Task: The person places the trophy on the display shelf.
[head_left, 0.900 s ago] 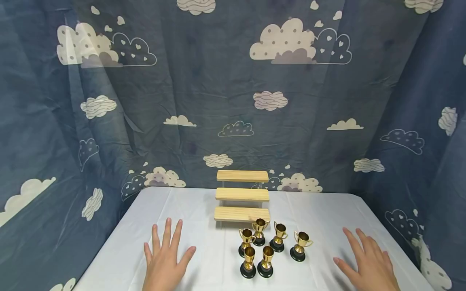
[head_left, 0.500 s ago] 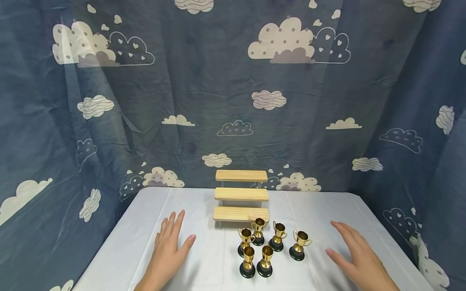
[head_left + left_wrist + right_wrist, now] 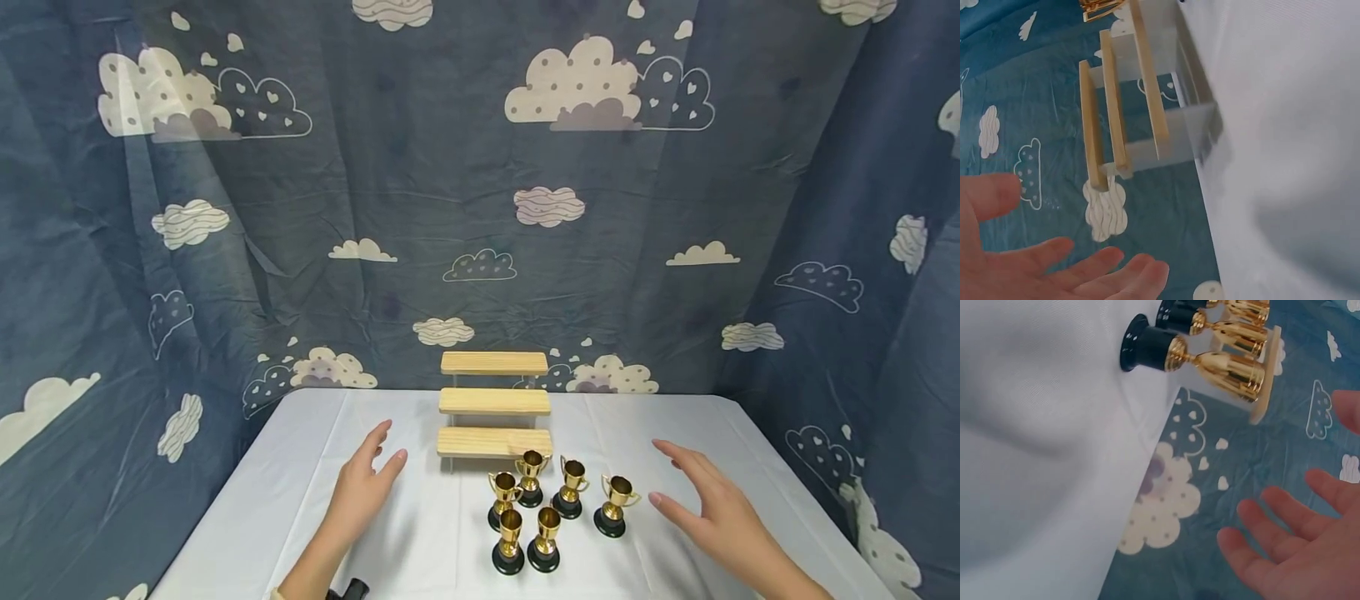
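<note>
Several small gold trophy cups on black bases stand upright in a cluster on the white table [image 3: 420,533] in the head view. The rightmost trophy [image 3: 617,505] is closest to my right hand [image 3: 716,508], which hovers to its right with fingers extended and nothing held. My left hand [image 3: 360,492] is raised over the table left of the cluster, palm turned inward, thumb apart, also holding nothing. Behind the trophies stands a three-step wooden display rack [image 3: 495,402]. In the left wrist view, my spread fingers [image 3: 1100,265] appear below the rack's planks [image 3: 1113,103].
A dark blue cloud-print curtain [image 3: 465,167] hangs behind the table and along both sides. One trophy [image 3: 530,479] stands right at the front of the rack's lowest step. A black object [image 3: 352,590] shows beside my left wrist at the bottom edge.
Both hands have turned from palm-down to palms facing inward. The right hand has come left, closer to the trophies; the left has moved slightly forward. Trophies and rack stay put.
</note>
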{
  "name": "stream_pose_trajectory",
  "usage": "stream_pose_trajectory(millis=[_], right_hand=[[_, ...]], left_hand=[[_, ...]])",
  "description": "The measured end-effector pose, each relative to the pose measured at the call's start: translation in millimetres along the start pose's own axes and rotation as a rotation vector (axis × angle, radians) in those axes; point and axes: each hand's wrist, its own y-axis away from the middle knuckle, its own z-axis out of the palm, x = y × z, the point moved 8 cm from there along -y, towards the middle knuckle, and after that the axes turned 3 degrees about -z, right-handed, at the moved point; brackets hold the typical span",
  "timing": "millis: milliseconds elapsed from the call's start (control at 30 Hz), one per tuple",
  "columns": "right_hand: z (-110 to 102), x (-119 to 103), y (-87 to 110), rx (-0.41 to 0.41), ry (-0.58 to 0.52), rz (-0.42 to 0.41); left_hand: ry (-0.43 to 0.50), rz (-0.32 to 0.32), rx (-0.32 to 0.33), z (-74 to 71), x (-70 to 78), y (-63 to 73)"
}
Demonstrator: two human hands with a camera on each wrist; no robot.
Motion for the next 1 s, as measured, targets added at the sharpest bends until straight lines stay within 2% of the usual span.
stream_pose_trajectory(millis=[167, 300, 433, 567, 733, 1000], right_hand=[[6.9, -6.1, -7.3, -0.014, -0.07, 0.002], [13.8, -9.5, -12.1, -0.021, -0.129, 0.002], [21.3, -8.4, -14.1, -0.048, -0.187, 0.033], [28.9, -2.0, -12.9, -0.084, -0.219, 0.112], [35.0, 3.8, -11.1, -0.078, -0.261, 0.165], [47.0, 7.3, -9.7, -0.089, -0.324, 0.248]], left_hand=[[0.162, -0.113, -0.042, 15.8, -4.9, -18.2], [0.332, -0.25, -0.102, 33.0, -13.4, -33.2], [0.485, -0.347, -0.15, 48.3, -21.5, -44.8], [0.571, -0.378, -0.186, 62.6, -27.1, -54.3], [0.593, -0.386, -0.204, 78.6, -33.3, -62.3], [0.635, -0.41, -0.241, 96.2, -43.4, -60.5]])
